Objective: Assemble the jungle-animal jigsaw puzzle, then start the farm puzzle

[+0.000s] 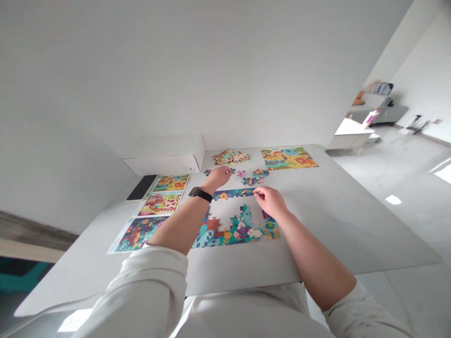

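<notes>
A partly assembled jigsaw puzzle (243,238) lies on the table before me, showing white rabbits and plants around a bare middle. Its dark blue top strip (234,193) runs between my two hands. With fingers pinched, my left hand (219,176) is beyond that strip among loose pieces, seemingly on a small puzzle piece. My right hand (270,201) pinches what looks like a puzzle piece at the strip's right end; its fingertips mostly hide it. Close by lie a pink piece (240,173) and a small group of dark blue pieces (260,173).
A heap of puzzle pieces (230,157) lies by the wall. At the back right is a finished lion puzzle (291,158). Picture sheets (160,204) and a black phone (142,187) lie on the left, before a white box (162,164). The grey table (338,220) extends right.
</notes>
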The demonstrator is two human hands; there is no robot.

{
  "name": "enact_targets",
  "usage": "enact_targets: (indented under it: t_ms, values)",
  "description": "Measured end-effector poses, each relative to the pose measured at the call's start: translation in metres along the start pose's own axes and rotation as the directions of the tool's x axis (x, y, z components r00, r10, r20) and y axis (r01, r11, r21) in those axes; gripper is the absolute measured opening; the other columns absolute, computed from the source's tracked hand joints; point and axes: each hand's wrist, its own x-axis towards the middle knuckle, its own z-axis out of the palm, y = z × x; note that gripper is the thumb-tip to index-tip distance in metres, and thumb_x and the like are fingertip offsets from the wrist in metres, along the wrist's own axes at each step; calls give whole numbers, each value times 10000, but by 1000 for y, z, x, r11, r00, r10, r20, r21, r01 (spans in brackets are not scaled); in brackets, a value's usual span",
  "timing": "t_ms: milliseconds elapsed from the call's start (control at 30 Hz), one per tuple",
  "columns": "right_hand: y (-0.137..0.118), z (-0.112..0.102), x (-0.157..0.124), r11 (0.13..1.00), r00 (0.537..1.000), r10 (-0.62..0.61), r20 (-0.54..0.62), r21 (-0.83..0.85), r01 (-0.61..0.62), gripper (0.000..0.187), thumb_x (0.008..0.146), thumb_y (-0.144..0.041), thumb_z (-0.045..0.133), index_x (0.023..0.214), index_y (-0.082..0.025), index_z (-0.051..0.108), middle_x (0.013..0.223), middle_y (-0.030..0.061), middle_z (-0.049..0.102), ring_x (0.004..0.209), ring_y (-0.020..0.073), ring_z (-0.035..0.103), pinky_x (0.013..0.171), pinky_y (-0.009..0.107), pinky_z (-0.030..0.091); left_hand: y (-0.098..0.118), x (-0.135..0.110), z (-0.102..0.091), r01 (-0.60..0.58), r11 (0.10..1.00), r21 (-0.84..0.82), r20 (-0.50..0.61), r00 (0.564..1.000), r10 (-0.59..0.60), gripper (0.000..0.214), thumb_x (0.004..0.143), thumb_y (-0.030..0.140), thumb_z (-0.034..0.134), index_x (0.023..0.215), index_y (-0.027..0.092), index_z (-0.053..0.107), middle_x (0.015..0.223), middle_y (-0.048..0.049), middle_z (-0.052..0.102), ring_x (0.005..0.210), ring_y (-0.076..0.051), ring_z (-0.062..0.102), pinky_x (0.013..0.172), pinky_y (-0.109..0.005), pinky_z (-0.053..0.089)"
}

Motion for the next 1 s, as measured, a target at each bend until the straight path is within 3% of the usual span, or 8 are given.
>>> enact_targets:
  t_ms: [200, 400, 633, 867, 1000]
  values:
    - [1, -3, 2, 1000, 998, 21, -58, 3, -21, 351, 973, -287, 636, 1310, -223, 705, 921, 43, 793, 753, 201, 693, 770, 314, 512, 3, 38, 12, -38, 965, 258, 93, 996, 14, 353, 929, 349, 639, 1221, 194, 762, 1232, -124, 778, 1136, -277, 717, 930, -330, 545]
    - [4, -8, 4, 998, 991, 60, -118, 14, -59, 354, 974, -291, 615, 1312, -227, 700, 866, 33, 768, 736, 205, 682, 754, 319, 503, 7, 67, 24, -144, 939, 314, 184, 979, 89, 475, 892, 371, 722, 1334, 198, 740, 1357, -135, 733, 1255, -289, 677, 1047, -335, 516]
    - [10, -9, 5, 997, 977, 70, -202, 45, -62, 409, 974, -318, 598, 1369, -226, 648, 891, 38, 771, 759, 216, 696, 790, 331, 517, 7, 86, 28, -235, 923, 304, 279, 949, 150, 314, 836, 337, 775, 1124, 227, 837, 1177, -99, 804, 1150, -276, 718, 994, -301, 521]
    - [10, -11, 5, 995, 974, 88, -208, 56, -78, 415, 964, -317, 596, 1366, -231, 650, 883, 40, 766, 762, 220, 701, 786, 331, 523, 9, 98, 29, -207, 928, 309, 300, 947, 111, 435, 745, 345, 849, 1158, 214, 811, 1169, -118, 798, 1135, -296, 710, 957, -320, 523]
    - [10, -12, 5, 995, 975, 89, -206, 54, -79, 398, 960, -311, 598, 1346, -240, 664, 874, 36, 766, 754, 217, 695, 776, 329, 516, 11, 101, 27, -205, 931, 300, 333, 938, 99, 322, 714, 331, 859, 1019, 229, 837, 1104, -107, 807, 1115, -301, 711, 955, -323, 516]
